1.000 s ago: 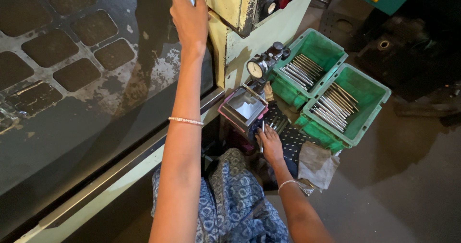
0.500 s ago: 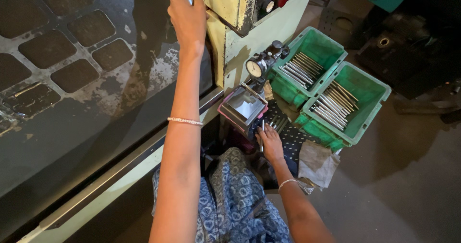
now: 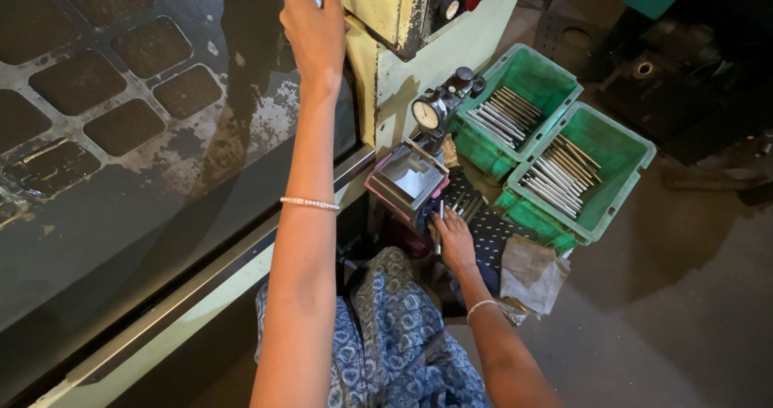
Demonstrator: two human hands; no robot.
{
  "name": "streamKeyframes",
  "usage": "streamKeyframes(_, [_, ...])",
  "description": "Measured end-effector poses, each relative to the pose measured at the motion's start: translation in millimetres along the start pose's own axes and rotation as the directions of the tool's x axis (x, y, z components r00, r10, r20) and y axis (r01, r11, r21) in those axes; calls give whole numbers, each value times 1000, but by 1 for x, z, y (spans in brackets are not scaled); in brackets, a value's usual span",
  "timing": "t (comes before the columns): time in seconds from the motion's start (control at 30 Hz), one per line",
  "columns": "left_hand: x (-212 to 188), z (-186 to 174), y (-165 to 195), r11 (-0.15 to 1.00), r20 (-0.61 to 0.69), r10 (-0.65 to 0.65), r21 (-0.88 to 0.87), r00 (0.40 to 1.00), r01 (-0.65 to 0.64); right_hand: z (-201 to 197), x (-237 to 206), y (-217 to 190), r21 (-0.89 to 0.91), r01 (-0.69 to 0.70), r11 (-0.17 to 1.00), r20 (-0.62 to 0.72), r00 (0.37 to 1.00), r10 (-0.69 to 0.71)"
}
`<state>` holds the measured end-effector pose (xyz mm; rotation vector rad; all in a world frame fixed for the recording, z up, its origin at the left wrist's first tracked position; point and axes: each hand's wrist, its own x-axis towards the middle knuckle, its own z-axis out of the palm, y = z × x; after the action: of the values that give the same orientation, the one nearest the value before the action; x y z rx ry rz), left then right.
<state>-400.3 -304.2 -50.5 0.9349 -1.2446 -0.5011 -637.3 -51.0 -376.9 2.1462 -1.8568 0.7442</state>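
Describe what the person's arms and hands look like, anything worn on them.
Both arms are bare, with no sleeves or gloves. The left hand has a thin beaded bracelet on its forearm; the right hand has a thin pale bangle at the wrist.

Both arms are bare, with no sleeves reaching the forearms. The left hand (image 3: 316, 33) has a thin pale beaded bracelet (image 3: 310, 204) partway down the forearm, and the right hand (image 3: 455, 243) has a slim silvery bangle (image 3: 481, 305) at the wrist. Over the lap lies blue cloth (image 3: 394, 335) printed with small pale patterns (a dense, repeating motif), loosely folded.
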Motion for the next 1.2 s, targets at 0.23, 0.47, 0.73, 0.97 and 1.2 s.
streamKeyframes(0.23, [-1, -1, 5, 999, 5, -40, -6, 999, 40, 0, -1, 0, 7, -13, 1000, -36, 999, 13])
streamKeyframes(0.47, [0, -1, 2, 1000, -22, -13, 21, 1000, 13, -5, 2, -24, 166, -192, 967, -180, 959, 221])
streamKeyframes(0.73, [-3, -1, 3, 998, -15, -66, 9, 998, 66, -41, 61, -111, 977, -100, -190, 211, 612, 762])
streamKeyframes(0.97, [0, 6, -11, 994, -42, -21, 105, 999, 25, -91, 83, -113, 346, 33, -938, 587, 772, 244])
streamKeyframes(1.2, [-5, 14, -16, 974, -88, -51, 215, 995, 69, -123, 77, -135, 66, -25, -997, 469, 883, 9])
